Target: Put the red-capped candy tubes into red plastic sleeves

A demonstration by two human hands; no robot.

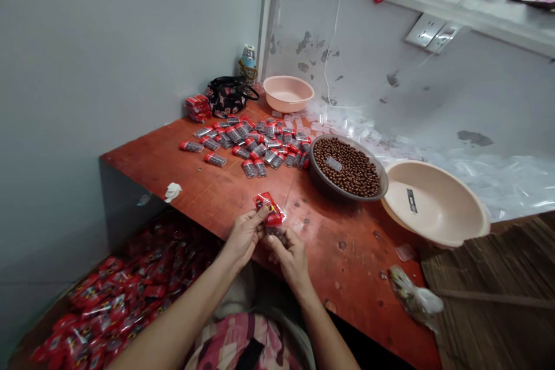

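My left hand [245, 235] pinches a red printed plastic packet [274, 218] with a clear edge, over the front of the table. Close beside it, my right hand [289, 255] is closed on a small clear box [276, 234] with dark contents, at the packet's lower end. My fingers partly cover the box, so I cannot tell how far it sits inside the packet. Beyond my hands lies a pile of small clear boxes with red tops [260, 144]. To its right stands a grey bowl [318, 180] of brown balls [347, 165], with a clear box [333, 163] on them.
A beige basin [451, 208] stands right of the bowl, and a pink basin [288, 95] behind the pile. Clear plastic pieces [511, 182] heap along the wall. Red packets [108, 312] fill the space below left. Flattened cardboard [498, 283] lies at right.
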